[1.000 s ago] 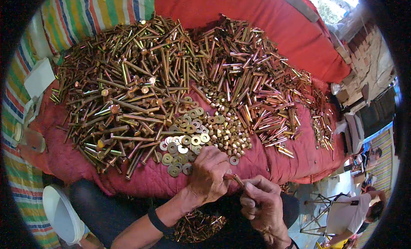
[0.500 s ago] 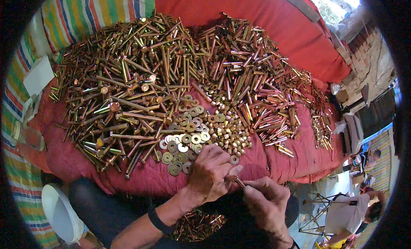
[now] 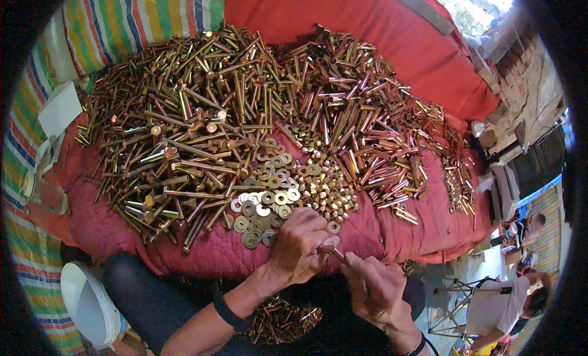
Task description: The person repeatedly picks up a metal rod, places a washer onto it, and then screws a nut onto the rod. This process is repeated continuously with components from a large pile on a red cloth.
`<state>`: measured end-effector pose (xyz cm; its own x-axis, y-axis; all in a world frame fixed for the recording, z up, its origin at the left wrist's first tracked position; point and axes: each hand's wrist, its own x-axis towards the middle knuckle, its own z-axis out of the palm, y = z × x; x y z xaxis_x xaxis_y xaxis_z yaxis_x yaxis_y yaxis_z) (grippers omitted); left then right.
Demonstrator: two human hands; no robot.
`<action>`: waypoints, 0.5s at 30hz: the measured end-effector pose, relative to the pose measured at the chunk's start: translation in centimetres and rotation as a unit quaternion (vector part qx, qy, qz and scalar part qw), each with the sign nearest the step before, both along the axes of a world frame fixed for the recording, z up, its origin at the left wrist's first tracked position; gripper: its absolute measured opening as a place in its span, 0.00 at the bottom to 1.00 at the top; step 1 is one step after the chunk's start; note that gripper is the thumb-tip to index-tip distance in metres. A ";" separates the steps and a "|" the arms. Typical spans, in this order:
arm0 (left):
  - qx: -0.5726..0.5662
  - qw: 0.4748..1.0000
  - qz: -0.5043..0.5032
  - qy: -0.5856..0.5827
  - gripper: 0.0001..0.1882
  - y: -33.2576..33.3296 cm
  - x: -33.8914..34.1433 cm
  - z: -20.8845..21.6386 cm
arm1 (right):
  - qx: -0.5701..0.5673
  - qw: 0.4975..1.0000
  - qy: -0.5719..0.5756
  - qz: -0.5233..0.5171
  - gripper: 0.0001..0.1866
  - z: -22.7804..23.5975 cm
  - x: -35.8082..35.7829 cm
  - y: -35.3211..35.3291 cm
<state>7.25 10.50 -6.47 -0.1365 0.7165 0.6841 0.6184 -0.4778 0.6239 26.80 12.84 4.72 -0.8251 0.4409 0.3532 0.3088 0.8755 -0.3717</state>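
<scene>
Red quilted fabric surface takes up most of the view, edge toward the wearer. Striped sheet in green, yellow, white, red and blue stands along the left and back-left.

Left on the surface: big heap of long brassy hex-head metal bolts, lying every which way. Right: heap of slim coppery-pink metal cylinders, meeting the bolts at the back. White round tub at lower left, beside the wearer's dark-clothed leg.

Left hand: in front of the surface's near edge, fingers closed, clamped on one end of the held part. Right hand: just right of it and a bit lower, thumb and fingers pinched on the other end. Hands near each other, short gap between.

Flat brassy and silvery ring washers: loose patch right of the bolts, just beyond the left hand. Small rounded gold metal nuts: tight cluster right of the washers, touching some.

Held part: slim coppery metal piece, bridging the gap, tilted down to the right. Both ends hidden by fingers; can't tell their shape.
</scene>
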 end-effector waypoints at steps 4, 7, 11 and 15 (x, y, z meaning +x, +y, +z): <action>0.001 0.999 0.013 0.041 0.07 0.0 -0.1 -0.2 | -0.114 0.991 0.064 -0.006 0.22 0.2 -0.3 -0.1; 0.002 0.999 0.032 0.042 0.06 0.0 0.2 0.0 | -0.350 0.924 0.046 -0.147 0.11 1.5 -1.0 -0.8; -0.011 0.999 0.048 0.011 0.05 0.1 0.6 0.8 | -0.618 0.727 0.119 -0.274 0.05 2.9 -1.9 -0.1; -0.013 0.998 0.049 0.036 0.05 -0.2 0.7 1.1 | -0.531 0.807 0.058 -0.251 0.05 3.1 -1.5 -0.1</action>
<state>7.92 10.25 -5.35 -0.1580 0.7193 0.6765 0.7046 -0.3978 0.5876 25.28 12.71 7.85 -0.4361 0.8147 -0.3822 0.4346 -0.1812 -0.8822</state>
